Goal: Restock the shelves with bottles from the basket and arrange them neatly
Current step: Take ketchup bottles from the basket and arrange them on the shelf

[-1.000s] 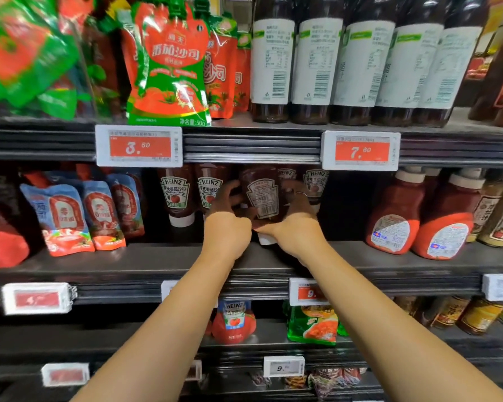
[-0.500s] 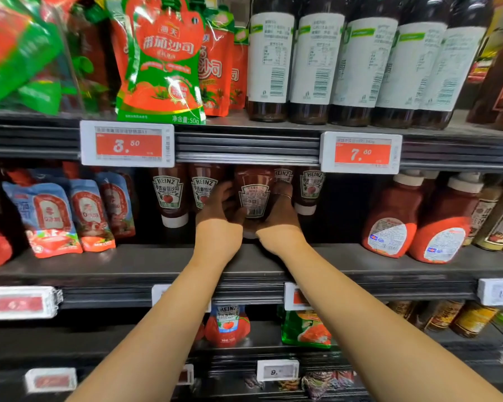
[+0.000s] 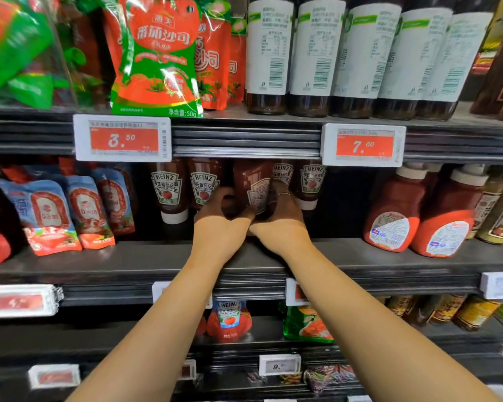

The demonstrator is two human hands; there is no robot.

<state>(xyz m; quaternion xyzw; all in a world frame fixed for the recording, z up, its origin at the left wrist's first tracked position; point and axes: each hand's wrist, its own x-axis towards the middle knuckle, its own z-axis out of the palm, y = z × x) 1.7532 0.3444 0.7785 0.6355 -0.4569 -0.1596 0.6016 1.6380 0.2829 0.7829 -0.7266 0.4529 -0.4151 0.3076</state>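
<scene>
Both hands have pushed deeper into the middle shelf (image 3: 99,262) since a second ago. Soft blue pouches (image 3: 50,216) stand far left, their tops lost in shadow. Next, the left hand (image 3: 219,227) and right hand (image 3: 279,224) curl round one glossy ketchup bottle (image 3: 254,187), cap down, its base hidden behind them, among the Heinz bottles (image 3: 169,190). Squat red squeeze bottles (image 3: 395,216) stand right.

We see a dark middle shelf (image 3: 360,264) carrying blue sauce pouches (image 3: 67,210) at left, upside-down Heinz ketchup bottles (image 3: 169,190) in the centre, and squat red squeeze bottles (image 3: 395,216) at right; the upper shelf (image 3: 244,118) bears red-green pouches (image 3: 157,53) beside dark tall bottles (image 3: 317,53)
</scene>
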